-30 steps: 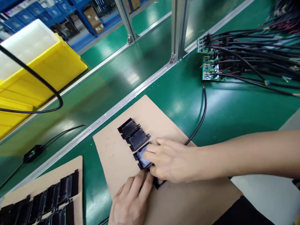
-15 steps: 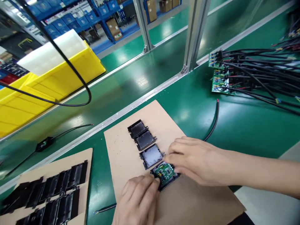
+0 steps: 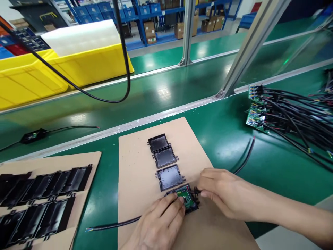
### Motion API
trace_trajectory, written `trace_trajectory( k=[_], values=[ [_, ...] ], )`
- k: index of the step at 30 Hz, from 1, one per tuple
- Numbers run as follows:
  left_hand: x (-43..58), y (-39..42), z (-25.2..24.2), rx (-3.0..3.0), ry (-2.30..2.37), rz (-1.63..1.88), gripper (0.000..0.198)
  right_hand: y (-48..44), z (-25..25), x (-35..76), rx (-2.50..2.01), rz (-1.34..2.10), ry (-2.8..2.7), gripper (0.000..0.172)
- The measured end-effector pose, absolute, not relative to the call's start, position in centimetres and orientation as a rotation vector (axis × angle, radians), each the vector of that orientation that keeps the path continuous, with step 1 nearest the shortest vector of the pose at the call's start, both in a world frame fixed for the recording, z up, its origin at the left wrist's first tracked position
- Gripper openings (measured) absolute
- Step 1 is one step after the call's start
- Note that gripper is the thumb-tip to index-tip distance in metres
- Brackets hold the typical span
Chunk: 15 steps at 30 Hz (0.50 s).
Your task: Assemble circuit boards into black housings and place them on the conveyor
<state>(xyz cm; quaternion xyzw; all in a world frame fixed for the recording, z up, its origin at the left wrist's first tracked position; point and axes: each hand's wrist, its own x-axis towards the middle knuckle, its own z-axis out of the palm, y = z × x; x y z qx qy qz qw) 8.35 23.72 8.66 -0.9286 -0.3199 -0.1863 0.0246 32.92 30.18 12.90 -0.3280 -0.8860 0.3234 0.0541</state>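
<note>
From the head camera, looking down at a bench: a green circuit board [image 3: 189,201] sat in a shallow black case [image 3: 193,210] on a cardboard sheet [image 3: 135,184], below three similar black trays [image 3: 170,177] set in a column. The person's two hands were apart, one on each side. The left hand [image 3: 159,220] rested its fingertips on the board; whether it gripped the case could not be told. The right hand [image 3: 220,191] pinched a black cable [image 3: 197,192] at the board's right edge. Another cable [image 3: 114,225], its wire ends bare, stretched left from beneath the left hand. Wired boards [image 3: 256,116] lay bunched at far right.
</note>
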Motion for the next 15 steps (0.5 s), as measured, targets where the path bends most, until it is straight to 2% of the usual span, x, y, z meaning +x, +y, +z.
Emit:
trace_trajectory(
  k=[7,12,15],
  values=[
    [8.7,22.9,7.5,-2.898,-1.086,-0.517,0.030,30.1,10.8,32.0,-0.596,0.551,-2.821,0.028],
    [9.0,22.9,7.9,-2.909,-1.107,-0.532,0.030,31.2,11.0,32.6,-0.517,0.572,-2.820,0.032],
    [9.3,23.6,9.0,-2.898,-1.162,-0.519,0.037,31.7,11.5,32.6,-0.492,0.624,-2.850,0.032]
  ],
)
